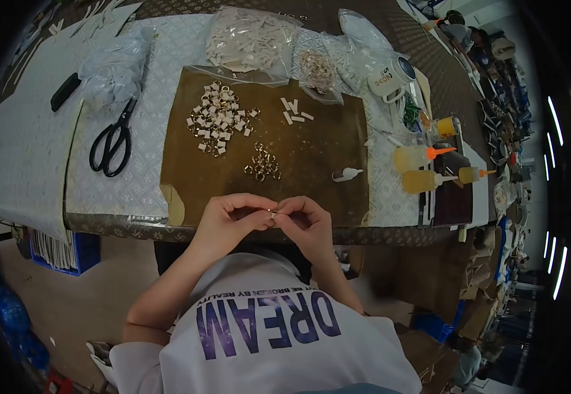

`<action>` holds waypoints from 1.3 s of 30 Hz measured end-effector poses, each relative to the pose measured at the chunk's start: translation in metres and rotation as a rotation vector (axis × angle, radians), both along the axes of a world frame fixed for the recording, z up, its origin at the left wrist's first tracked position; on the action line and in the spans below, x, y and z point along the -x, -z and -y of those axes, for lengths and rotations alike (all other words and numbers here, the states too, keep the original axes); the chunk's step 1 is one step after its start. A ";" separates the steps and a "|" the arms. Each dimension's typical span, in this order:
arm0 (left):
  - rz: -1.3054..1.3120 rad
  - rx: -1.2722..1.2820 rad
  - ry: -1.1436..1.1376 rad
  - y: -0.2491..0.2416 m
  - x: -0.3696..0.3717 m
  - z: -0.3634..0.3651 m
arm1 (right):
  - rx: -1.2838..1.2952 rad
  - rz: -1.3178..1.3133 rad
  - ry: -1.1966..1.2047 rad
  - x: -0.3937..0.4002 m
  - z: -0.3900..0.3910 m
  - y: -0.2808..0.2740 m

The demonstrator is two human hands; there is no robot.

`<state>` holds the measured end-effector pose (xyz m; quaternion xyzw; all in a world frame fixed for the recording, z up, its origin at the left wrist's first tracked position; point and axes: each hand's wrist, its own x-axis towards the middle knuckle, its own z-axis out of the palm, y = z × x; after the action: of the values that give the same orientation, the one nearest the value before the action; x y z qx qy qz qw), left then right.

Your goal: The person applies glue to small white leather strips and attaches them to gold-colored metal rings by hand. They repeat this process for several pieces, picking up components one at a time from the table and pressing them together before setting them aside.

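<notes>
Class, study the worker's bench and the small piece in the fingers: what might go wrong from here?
The small piece, pinched between the left hand and right hand near the table's front edge, might slip and fall off.
The loose metal rings just beyond the hands might scatter if knocked.
The small nozzle bottle, lying on the brown mat, might leak if uncapped.
</notes>
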<state>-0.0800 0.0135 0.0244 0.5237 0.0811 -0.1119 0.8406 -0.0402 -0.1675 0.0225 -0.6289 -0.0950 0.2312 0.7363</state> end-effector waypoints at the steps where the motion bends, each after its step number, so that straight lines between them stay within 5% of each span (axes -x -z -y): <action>1: -0.009 0.031 -0.007 0.002 0.003 0.002 | -0.020 -0.025 0.014 0.001 0.000 0.000; 16: -0.018 -0.042 -0.059 0.019 -0.018 0.027 | -0.116 -0.130 0.157 -0.002 0.023 0.021; 21: -0.213 0.264 -0.109 0.018 -0.022 0.014 | 0.267 0.374 0.669 -0.036 0.053 0.043; 28: -0.225 0.317 -0.102 0.013 -0.010 0.007 | 0.270 0.299 0.465 -0.070 0.058 0.058; 39: -0.190 0.198 -0.097 0.007 -0.009 0.002 | 0.174 0.275 0.147 -0.004 0.038 -0.006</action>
<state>-0.0707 0.0119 0.0178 0.4208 0.1740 -0.1275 0.8812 -0.0362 -0.2054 0.0283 -0.7212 -0.1281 0.0957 0.6740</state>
